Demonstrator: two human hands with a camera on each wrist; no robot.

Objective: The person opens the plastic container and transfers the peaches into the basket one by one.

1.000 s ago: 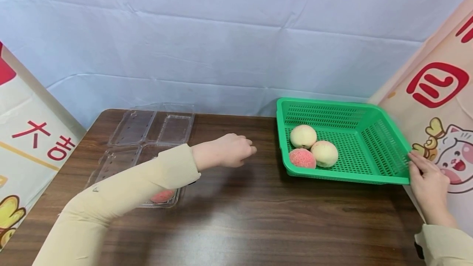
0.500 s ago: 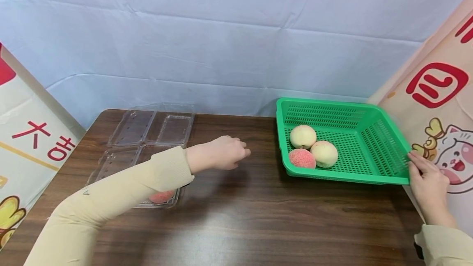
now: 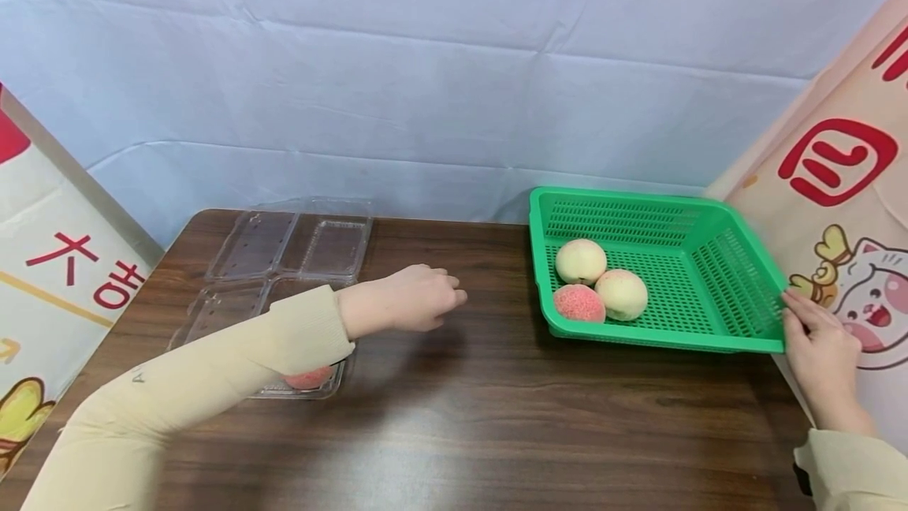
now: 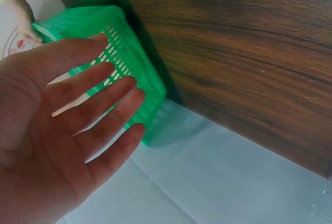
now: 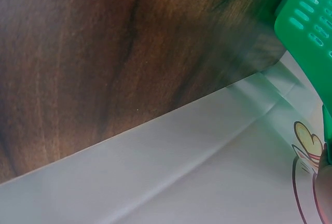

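Note:
My left hand (image 3: 407, 300) hovers over the table between the clear plastic fruit box and the green basket. In the left wrist view its fingers (image 4: 106, 102) are spread, loosely bent, and hold nothing. My right hand (image 3: 823, 361) grips the right front corner of the green plastic basket (image 3: 674, 339); only a sliver of it shows in the right wrist view. Two pale peaches (image 3: 622, 296) and a pink peach (image 3: 579, 303) lie at the basket's left end. The clear fruit box (image 3: 333, 247) lies unfolded at left, with a pink peach (image 3: 309, 378) in its front part, partly hidden by my left sleeve.
A brown wooden table (image 3: 482, 424) bears everything. Behind it hangs a pale cloth (image 3: 440, 101), and printed cloths flank both sides. The basket's right end is close to the right printed cloth (image 3: 844, 164).
My left hand has drifted left and slightly toward me, away from the basket and nearer the fruit box. My right hand keeps its hold on the basket; the peaches stay put.

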